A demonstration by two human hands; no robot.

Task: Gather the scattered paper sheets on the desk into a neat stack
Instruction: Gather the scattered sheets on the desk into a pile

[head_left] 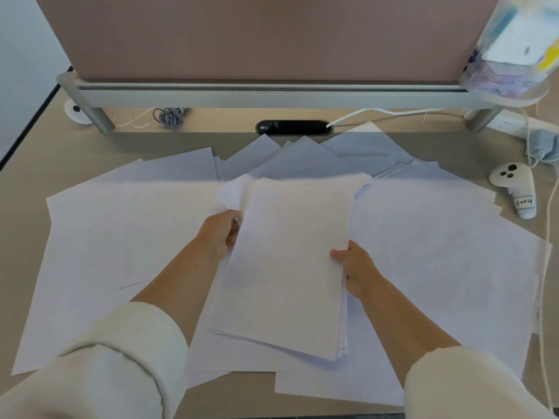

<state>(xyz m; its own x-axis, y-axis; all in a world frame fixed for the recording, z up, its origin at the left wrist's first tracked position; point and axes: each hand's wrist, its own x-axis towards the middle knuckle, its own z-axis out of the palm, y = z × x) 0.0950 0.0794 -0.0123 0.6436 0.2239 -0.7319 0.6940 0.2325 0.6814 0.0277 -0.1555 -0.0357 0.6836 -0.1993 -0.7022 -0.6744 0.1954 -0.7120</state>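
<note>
A stack of white paper sheets (287, 267) is held in the middle, slightly above the desk, its near edges fanned apart. My left hand (219, 234) grips the stack's left edge, fingers tucked under it. My right hand (355, 267) clasps the right edge with the thumb on top. Loose white sheets lie spread over the desk: a large overlap on the left (115, 237), several on the right (438, 252), and more fanned at the back (302, 158). Further sheets lie beneath the held stack near the front edge (332, 385).
The beige desk (30, 164) ends at a pink divider panel (257, 34) on a grey rail. A white controller (514, 189) lies at the right, with a cord, a grey cloth and a power strip nearby. A black cable port (293, 127) sits behind the papers.
</note>
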